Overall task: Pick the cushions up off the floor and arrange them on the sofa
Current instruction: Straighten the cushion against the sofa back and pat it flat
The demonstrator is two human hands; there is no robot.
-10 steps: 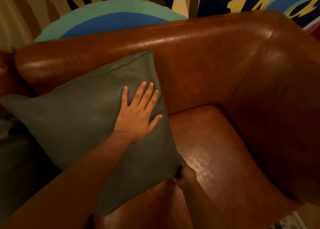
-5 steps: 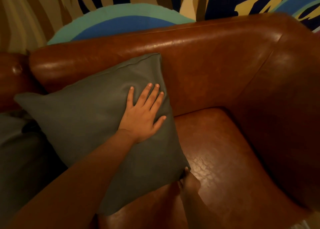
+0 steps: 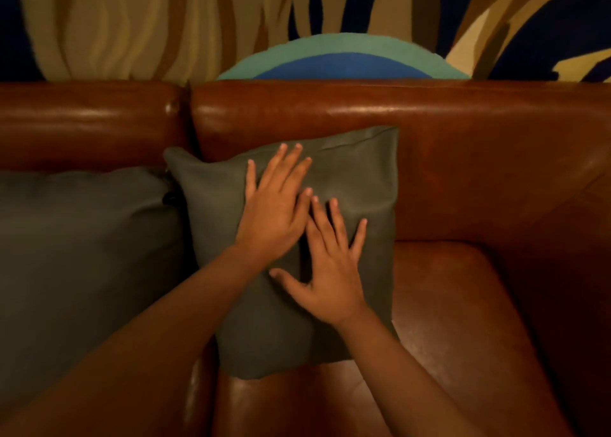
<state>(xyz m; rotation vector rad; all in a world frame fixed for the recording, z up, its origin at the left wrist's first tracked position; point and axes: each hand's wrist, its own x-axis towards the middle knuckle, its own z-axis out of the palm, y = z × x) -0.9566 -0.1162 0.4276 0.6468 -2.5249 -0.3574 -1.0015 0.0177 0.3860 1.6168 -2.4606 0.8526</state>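
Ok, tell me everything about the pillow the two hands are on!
It's a square, dark grey-green cushion, smooth and soft-looking, with a seam along the top. It stands on the brown leather sofa's seat, leaning against the backrest. The left hand and right hand press flat on its front. A matching cushion sits beside it.

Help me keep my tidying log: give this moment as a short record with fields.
left hand: flat, palm down on the pressed cushion
right hand: flat on the same cushion, just below the left
pressed cushion: grey-green, leaning on the backrest, lower edge on the seat
second cushion: grey-green, beside it on the left
sofa: brown leather
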